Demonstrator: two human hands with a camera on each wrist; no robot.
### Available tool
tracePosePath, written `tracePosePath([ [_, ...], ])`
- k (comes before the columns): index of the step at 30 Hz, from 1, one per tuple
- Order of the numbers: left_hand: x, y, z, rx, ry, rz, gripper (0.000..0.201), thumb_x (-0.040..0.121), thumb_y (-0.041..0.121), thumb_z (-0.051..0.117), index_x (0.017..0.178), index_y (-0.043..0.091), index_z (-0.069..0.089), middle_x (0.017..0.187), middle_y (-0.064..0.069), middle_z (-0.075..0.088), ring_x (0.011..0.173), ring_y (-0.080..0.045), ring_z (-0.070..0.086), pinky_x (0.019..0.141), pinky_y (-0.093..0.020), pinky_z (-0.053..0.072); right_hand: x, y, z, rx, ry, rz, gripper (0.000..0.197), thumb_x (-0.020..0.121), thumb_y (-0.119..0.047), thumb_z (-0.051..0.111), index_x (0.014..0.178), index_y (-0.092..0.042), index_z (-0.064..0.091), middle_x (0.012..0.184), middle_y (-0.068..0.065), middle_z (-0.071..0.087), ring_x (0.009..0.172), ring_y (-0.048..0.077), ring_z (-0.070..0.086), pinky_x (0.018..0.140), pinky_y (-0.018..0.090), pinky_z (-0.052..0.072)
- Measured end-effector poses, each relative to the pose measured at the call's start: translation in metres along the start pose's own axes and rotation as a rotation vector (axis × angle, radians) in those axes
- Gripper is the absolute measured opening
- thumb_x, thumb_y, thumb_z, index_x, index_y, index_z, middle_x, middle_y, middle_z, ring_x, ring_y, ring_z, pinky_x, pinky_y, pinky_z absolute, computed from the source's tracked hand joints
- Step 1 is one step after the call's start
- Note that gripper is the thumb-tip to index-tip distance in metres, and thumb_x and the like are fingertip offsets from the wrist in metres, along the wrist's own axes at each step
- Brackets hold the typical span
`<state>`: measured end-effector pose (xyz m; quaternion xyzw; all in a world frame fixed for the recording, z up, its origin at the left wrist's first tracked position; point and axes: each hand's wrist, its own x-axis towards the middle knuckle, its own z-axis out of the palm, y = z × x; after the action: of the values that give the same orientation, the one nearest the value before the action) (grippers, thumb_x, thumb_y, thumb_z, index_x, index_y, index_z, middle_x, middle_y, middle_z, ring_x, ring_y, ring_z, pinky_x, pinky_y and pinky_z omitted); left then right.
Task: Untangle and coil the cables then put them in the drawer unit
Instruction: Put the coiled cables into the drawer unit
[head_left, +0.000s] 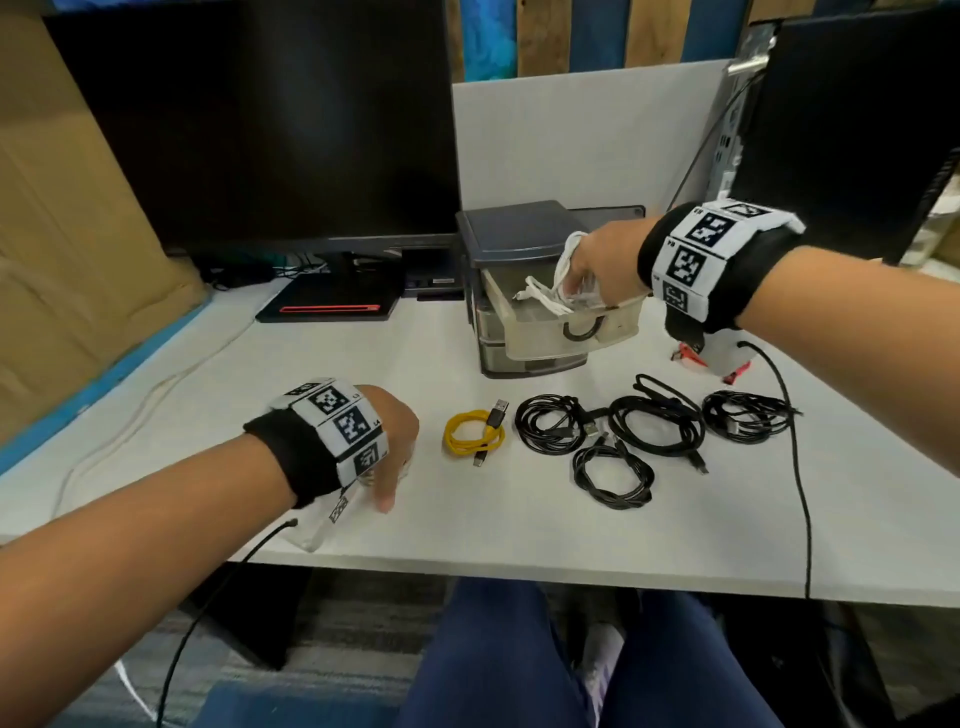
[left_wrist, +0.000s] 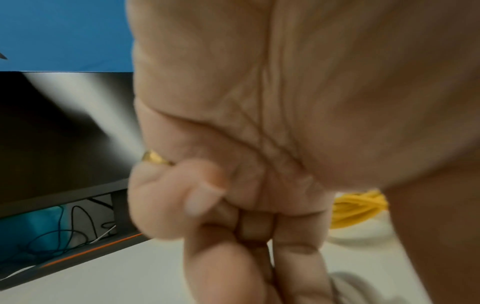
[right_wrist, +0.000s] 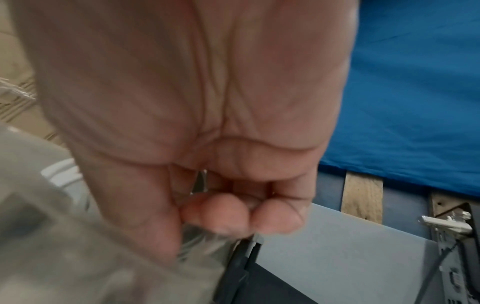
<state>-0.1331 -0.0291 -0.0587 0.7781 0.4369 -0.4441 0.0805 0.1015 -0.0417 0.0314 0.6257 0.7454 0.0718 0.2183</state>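
So the right hand is curled round one white cable over the top drawer of the drawer unit, which is pulled out. Left hand rests on the bench, fingers loosely bent, holding nothing. On the bench: one yellow coil and four black coils (some touching).

Drawer unit sits on the table, right of the monitor, top drawer pulled out. Coiled cables lie in front, left hand beside them. Right hand is over the drawer.
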Motion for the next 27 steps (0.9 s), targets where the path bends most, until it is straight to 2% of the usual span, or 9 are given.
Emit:
tracePosePath([
  [3, 0.001, 0.000, -0.001, -0.045, 0.026, 0.033, 0.035, 0.076, 0.029, 0.076, 0.091, -0.002, 0.069, 0.059, 0.005, 0.053, 0.068, -0.017, 0.051, 0.073, -0.033, 0.046, -0.002, 0.002, -0.002, 0.060, 0.010, 0.042, 0.042, 0.091, -0.014, 0.057, 0.133, -0.023, 0.054, 0.128, 0.001, 0.054, 0.113, 0.023, 0.052, 0.086, 0.027, 0.038],
  [7, -0.011, -0.002, -0.015, 0.029, 0.134, -0.059, 0.028, 0.083, 0.044, 0.064, 0.077, 0.016, 0.064, 0.065, 0.007, 0.057, 0.065, -0.012, 0.051, 0.061, -0.024, 0.041, -0.006, 0.004, -0.005, 0.225, 0.067, 0.069, 0.022, 0.090, -0.025, 0.057, 0.111, -0.020, 0.064, 0.104, 0.000, 0.060, 0.092, 0.020, 0.054, 0.078, 0.031, 0.042],
  [10, -0.028, -0.013, -0.040, -0.022, 0.258, -0.097, 0.033, 0.093, 0.045, 0.048, 0.089, 0.015, 0.063, 0.080, 0.004, 0.060, 0.065, -0.009, 0.049, 0.056, -0.023, 0.035, -0.009, 0.006, -0.011, 0.356, 0.059, 0.094, 0.020, 0.094, -0.025, 0.049, 0.106, -0.014, 0.060, 0.100, 0.003, 0.057, 0.092, 0.024, 0.054, 0.073, 0.032, 0.043],
  [12, -0.041, -0.021, -0.057, -0.061, 0.382, -0.092, 0.031, 0.095, 0.042, 0.045, 0.089, 0.016, 0.061, 0.083, 0.002, 0.060, 0.067, -0.010, 0.051, 0.055, -0.022, 0.036, -0.011, 0.008, -0.015, 0.507, 0.034, 0.119, 0.021, 0.094, -0.019, 0.048, 0.105, -0.006, 0.060, 0.093, 0.009, 0.059, 0.084, 0.028, 0.056, 0.066, 0.032, 0.045],
  [16, -0.064, -0.028, -0.083, -0.118, 0.640, 0.001, 0.022, 0.094, 0.041, 0.051, 0.087, 0.021, 0.059, 0.082, 0.001, 0.062, 0.071, -0.012, 0.057, 0.059, -0.021, 0.037, -0.019, 0.016, -0.018, 0.724, 0.033, 0.165, 0.014, 0.093, -0.017, 0.047, 0.093, -0.008, 0.057, 0.072, 0.006, 0.051, 0.061, 0.016, 0.048, 0.053, 0.024, 0.035],
  [19, -0.075, -0.019, -0.101, -0.197, 0.897, 0.134, 0.019, 0.094, 0.039, 0.053, 0.090, 0.022, 0.059, 0.080, 0.002, 0.059, 0.071, -0.013, 0.055, 0.060, -0.022, 0.037, -0.025, 0.022, -0.020, 0.733, 0.025, 0.179, 0.024, 0.095, -0.032, 0.049, 0.087, -0.012, 0.058, 0.072, 0.003, 0.052, 0.061, 0.014, 0.049, 0.052, 0.023, 0.035],
  [21, -0.074, -0.008, -0.111, -0.245, 1.015, 0.254, 0.012, 0.094, 0.038, 0.053, 0.091, 0.026, 0.058, 0.082, 0.004, 0.058, 0.074, -0.011, 0.054, 0.060, -0.023, 0.036, -0.027, 0.026, -0.021, 0.778, 0.019, 0.192, 0.025, 0.094, -0.034, 0.050, 0.086, -0.012, 0.058, 0.079, 0.004, 0.055, 0.066, 0.016, 0.053, 0.053, 0.024, 0.037],
  [24, -0.062, 0.004, -0.121, -0.219, 1.038, 0.344, 0.014, 0.092, 0.035, 0.057, 0.094, 0.023, 0.062, 0.088, 0.004, 0.060, 0.079, -0.012, 0.055, 0.068, -0.026, 0.044, -0.027, 0.032, -0.020, 0.835, 0.012, 0.237, 0.020, 0.089, -0.029, 0.052, 0.080, -0.013, 0.056, 0.080, 0.006, 0.056, 0.071, 0.021, 0.056, 0.057, 0.026, 0.043],
  [27, -0.046, 0.006, -0.123, -0.153, 0.942, 0.336, 0.020, 0.092, 0.032, 0.059, 0.103, 0.019, 0.069, 0.093, 0.002, 0.064, 0.082, -0.013, 0.057, 0.076, -0.029, 0.048, -0.030, 0.038, -0.017, 0.860, -0.001, 0.273, 0.014, 0.084, -0.023, 0.052, 0.077, -0.011, 0.054, 0.078, 0.010, 0.055, 0.070, 0.027, 0.059, 0.061, 0.030, 0.051],
])
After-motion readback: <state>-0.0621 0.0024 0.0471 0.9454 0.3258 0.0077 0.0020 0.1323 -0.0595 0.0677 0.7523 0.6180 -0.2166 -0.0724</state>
